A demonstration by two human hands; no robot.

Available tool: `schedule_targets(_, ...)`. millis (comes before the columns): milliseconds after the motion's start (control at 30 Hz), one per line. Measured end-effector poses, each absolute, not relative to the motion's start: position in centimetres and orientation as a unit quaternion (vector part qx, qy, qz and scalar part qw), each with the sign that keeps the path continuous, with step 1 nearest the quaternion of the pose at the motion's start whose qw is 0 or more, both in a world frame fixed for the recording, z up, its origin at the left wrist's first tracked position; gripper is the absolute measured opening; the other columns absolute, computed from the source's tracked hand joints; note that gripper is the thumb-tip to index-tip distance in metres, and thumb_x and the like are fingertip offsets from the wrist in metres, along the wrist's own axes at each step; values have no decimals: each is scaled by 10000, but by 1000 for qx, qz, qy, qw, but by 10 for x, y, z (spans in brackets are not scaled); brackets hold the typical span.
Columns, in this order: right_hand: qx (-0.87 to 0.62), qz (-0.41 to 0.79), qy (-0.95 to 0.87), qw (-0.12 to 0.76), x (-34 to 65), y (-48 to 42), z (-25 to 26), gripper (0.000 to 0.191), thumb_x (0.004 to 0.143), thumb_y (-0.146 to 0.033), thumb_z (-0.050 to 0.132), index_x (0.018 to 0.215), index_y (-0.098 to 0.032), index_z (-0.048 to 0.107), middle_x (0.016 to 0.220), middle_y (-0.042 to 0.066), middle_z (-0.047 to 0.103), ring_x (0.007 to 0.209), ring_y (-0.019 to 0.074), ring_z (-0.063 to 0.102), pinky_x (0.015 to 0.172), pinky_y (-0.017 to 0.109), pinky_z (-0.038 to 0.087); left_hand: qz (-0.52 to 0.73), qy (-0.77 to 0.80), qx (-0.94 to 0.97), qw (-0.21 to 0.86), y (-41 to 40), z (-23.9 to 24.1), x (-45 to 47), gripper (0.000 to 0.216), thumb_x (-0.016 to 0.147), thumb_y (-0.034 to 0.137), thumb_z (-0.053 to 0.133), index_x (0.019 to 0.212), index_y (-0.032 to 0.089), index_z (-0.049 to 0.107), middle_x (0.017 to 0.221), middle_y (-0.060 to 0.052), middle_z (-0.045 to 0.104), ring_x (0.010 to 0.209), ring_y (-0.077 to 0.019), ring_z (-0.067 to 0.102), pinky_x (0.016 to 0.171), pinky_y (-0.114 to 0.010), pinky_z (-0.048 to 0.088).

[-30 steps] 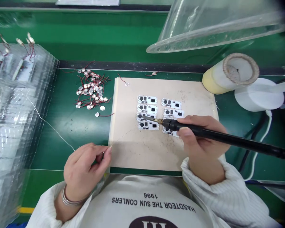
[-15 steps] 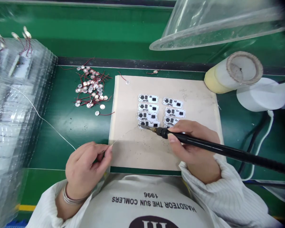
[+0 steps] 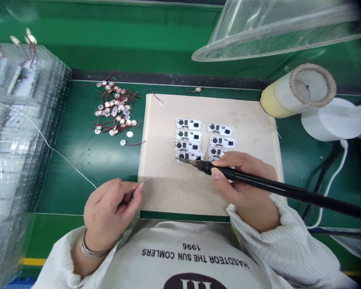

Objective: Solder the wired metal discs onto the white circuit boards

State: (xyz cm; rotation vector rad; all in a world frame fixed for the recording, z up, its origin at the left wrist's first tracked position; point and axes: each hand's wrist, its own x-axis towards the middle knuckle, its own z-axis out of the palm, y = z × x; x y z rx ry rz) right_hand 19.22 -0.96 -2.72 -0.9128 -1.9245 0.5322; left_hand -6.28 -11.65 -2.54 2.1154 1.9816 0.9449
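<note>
My left hand (image 3: 114, 210) pinches a thin solder wire (image 3: 69, 155) between thumb and forefinger. The wire's fine end stretches over the board sheet to the lowest left circuit board (image 3: 190, 157). In my right hand (image 3: 246, 180) is a black soldering iron (image 3: 267, 182), held like a pen, its tip at the left end of that same board. White circuit boards (image 3: 189, 124) lie in two columns, left and right (image 3: 219, 129). The lower boards of the right column are partly hidden by my right hand and the iron.
A beige sheet (image 3: 168, 192) lies beneath the boards. Beyond it to the left is a pile of small discs with red wires (image 3: 117, 108). Stacked clear trays (image 3: 15, 140) fill the left side. A yellowish cylinder (image 3: 276, 96), a white round base (image 3: 331, 120) and a clear hood (image 3: 273, 36) stand right.
The view has shifted very slightly. The iron's tip and the wire's end stay at the lowest left board, and both hands keep their hold.
</note>
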Motion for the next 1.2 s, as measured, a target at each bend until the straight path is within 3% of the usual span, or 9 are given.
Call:
schedule_targets(700, -321, 212, -821, 421, 192, -8, -16, 263, 777, -110, 659, 966, -284, 605, 623, -8, 624, 525, 181, 623, 446, 323, 541, 326, 631, 703, 26, -112, -31, -61, 140, 844, 144, 704, 786, 205, 593, 555, 73, 523, 479, -80, 459, 485, -226, 410)
schedule_targets(900, -364, 201, -781, 466, 194, -11, -20, 183, 762, -151, 693, 906, -249, 637, 684, 7, 660, 557, 173, 634, 492, 314, 552, 330, 642, 692, 24, -113, -29, -60, 136, 850, 155, 696, 793, 227, 596, 553, 77, 527, 469, -84, 461, 481, -236, 426)
schedule_targets(1200, -354, 188, -794, 458, 192, -7, -24, 152, 769, -170, 685, 885, -243, 619, 621, -23, 621, 511, 153, 623, 464, 274, 536, 325, 639, 696, 26, -111, -30, -60, 147, 833, 135, 703, 786, 223, 595, 553, 70, 535, 471, -94, 468, 476, -245, 411)
